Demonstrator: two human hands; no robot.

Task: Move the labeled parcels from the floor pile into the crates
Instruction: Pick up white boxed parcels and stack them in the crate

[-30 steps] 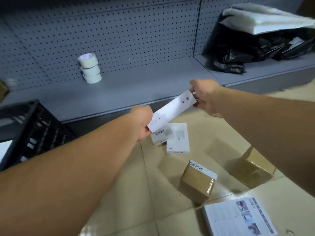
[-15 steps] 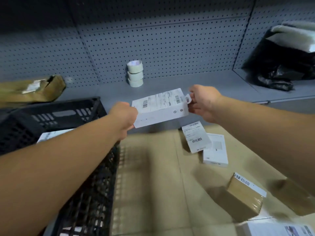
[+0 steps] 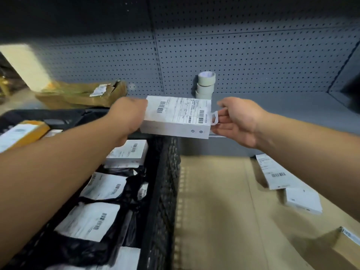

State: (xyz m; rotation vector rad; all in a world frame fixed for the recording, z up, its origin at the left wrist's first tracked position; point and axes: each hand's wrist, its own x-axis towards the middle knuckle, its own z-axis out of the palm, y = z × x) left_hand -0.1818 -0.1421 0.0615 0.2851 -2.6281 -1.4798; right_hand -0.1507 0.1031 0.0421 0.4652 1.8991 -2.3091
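A flat white labeled box point(image 3: 176, 116) hangs level over the far right corner of the black crate point(image 3: 164, 184). My left hand point(image 3: 127, 115) grips its left end. My right hand point(image 3: 237, 121) sits at its right end with fingers loosened and straightening, touching the hang tab. Inside the crate lie several labeled parcels: a white box point(image 3: 126, 153) and black bags with white labels point(image 3: 91, 222). On the cardboard-covered floor to the right lie two white labeled boxes point(image 3: 272, 174) point(image 3: 303, 200) and a brown box point(image 3: 348, 242).
A grey pegboard shelf point(image 3: 272, 106) runs behind, holding three stacked tape rolls point(image 3: 206, 84) and a flattened brown package point(image 3: 81, 94). A yellow-brown labeled parcel point(image 3: 21, 133) sits at the crate's far left. Bare cardboard floor point(image 3: 218, 211) lies between crate and loose boxes.
Both hands carried the white box left, from above the floor pile to over the crate. The box turned label-up, and my right hand's grip has loosened to fingertips on the tab.
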